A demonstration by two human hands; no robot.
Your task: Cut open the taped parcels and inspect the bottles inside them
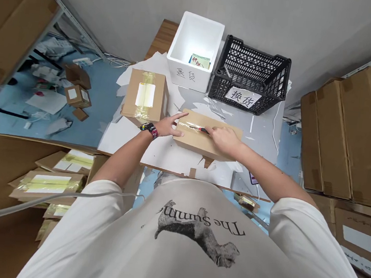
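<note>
The left hand [172, 125] lay open on one end of a flat cardboard parcel [205, 144], its fingers spread and pressing down, gripping nothing. The right hand [223, 141] was closed around a slim red-and-black tool [203, 130], whose tip sat at a strip of clear tape [187, 125] across the parcel's top. The view did not settle whether the tool was a pen or a small knife; its tip was too small to read.

The parcel lay between the two hands, on loose white sheets [145, 146] at the near edge of a grey table [260, 142]. A taped carton [145, 95] stood just beyond the left hand. Farther off were a white foam box [194, 53] and a black plastic crate [250, 77].

Risks were assessed as follows. If the tool was a blade, the left hand was the most exposed point, since its fingers lay near the tip and a slip along the tape could reach them. Heavy pressure at the tip could also pierce the cardboard and damage whatever was inside. The parcel rested on loose sheets, not bare table, so a hard push could make it slide, throwing the tip off its line. The taped carton stood close enough to be knocked by such a movement.
</note>
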